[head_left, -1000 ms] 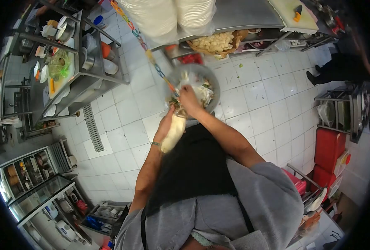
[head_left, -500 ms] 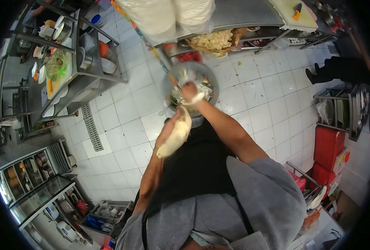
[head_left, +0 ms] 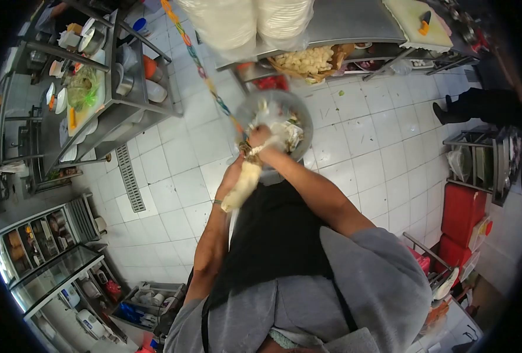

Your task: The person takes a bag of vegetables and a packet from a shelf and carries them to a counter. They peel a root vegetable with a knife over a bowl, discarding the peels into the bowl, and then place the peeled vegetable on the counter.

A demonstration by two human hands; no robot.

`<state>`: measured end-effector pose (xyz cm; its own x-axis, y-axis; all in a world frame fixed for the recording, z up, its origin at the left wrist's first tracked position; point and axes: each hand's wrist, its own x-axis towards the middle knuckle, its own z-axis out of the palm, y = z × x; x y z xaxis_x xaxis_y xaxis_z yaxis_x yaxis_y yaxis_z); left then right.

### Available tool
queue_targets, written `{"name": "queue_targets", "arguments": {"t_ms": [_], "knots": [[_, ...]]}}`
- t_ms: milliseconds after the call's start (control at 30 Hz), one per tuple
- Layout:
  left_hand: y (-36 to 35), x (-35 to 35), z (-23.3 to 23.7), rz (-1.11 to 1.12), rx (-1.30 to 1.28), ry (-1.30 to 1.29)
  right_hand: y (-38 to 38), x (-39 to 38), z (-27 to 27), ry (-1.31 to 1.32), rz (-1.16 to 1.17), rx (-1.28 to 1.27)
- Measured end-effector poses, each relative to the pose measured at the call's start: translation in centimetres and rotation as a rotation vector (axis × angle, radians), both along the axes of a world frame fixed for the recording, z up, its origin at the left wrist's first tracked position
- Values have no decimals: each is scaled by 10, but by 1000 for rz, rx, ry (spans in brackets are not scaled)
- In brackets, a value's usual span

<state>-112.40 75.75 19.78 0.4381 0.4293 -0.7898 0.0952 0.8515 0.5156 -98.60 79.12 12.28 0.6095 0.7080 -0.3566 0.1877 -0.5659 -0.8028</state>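
My left hand is wrapped round a long pale root-like piece, held slanting over the front rim of a grey bin. My right hand is closed at the upper end of the piece; a pale strip hangs beside it, and motion blur hides what its fingers grip. Below both hands stands the round bin, with scraps and peelings inside. A colourful twisted cord runs down from the top to my right hand.
A steel table with stacked wrapped containers stands ahead, with a basket of pale pieces beneath. Metal shelving is at the left. Another person's dark-clothed legs show at the right, above red crates.
The pale piece has tilted and shifted slightly down with my left hand. My right hand has moved a little down and left, nearer my left hand. The view has shifted slightly.
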Motion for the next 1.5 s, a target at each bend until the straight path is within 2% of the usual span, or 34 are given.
{"name": "queue_targets", "arguments": {"t_ms": [33,100,167,233,333,400,433,467,500,567,600,667,700,733,800,867,900,967,1067,1100,1133,1167,1233,1267,1300,1333,1367,1400,1467,1500], "knots": [[-3,3,8,-3,-1,-20,2,3,4,29,-69,11],[-8,2,15,-41,-92,-99,13,19,-48,-160,88,62],[-12,0,16,-33,-160,-134,12,25,-46,-180,118,72],[-16,8,29,9,-198,-139,18,40,-31,-129,11,67],[-21,2,44,119,-252,-181,33,53,-92,-61,-48,96],[-15,-6,30,227,-317,-329,31,57,-104,138,4,147],[-11,-8,28,145,-200,-317,28,56,-112,-282,364,19],[-6,-5,24,153,-215,-284,26,55,-119,-765,632,-36],[-1,-2,21,159,-230,-249,17,42,-107,-489,430,88],[7,-1,10,152,-244,-251,-7,16,72,284,-71,47],[12,0,0,106,-218,-282,-3,8,22,79,30,60],[15,-3,-17,19,-178,-337,-3,-8,-23,33,-9,114],[15,-1,-19,17,-159,-313,-2,-9,-43,147,-35,120],[14,1,-20,16,-140,-289,1,-8,-49,263,-59,126],[12,3,-16,-14,-112,-240,6,-1,-50,315,-42,55],[5,6,3,-52,-122,-200,1,19,4,188,39,-104],[1,8,10,-61,-138,-184,-2,27,5,178,137,-82],[-7,10,16,-40,-218,-162,-4,44,-2,-476,711,-101],[-16,9,40,-75,-216,-223,15,42,-156,-482,261,65],[-16,7,48,-102,-213,-201,22,47,-141,-324,91,64],[-12,6,47,-35,-222,-194,28,51,-115,-161,-78,61],[-11,3,44,35,-237,-185,23,57,-54,307,-197,129],[-7,1,30,171,-247,-273,18,47,-28,439,-156,191],[-4,-1,22,172,-236,-235,13,42,-20,502,-138,219],[0,-1,19,172,-224,-197,10,34,-21,363,-37,156],[4,2,27,171,-210,-159,0,25,0,205,21,93],[4,7,35,171,-181,-141,2,17,1,195,50,29],[7,4,23,136,-169,-174,3,8,1,186,79,-40],[11,-3,-15,67,-150,-249,-11,-6,49,259,5,42],[10,0,-20,53,-128,-227,-12,-3,53,147,65,7]]}}
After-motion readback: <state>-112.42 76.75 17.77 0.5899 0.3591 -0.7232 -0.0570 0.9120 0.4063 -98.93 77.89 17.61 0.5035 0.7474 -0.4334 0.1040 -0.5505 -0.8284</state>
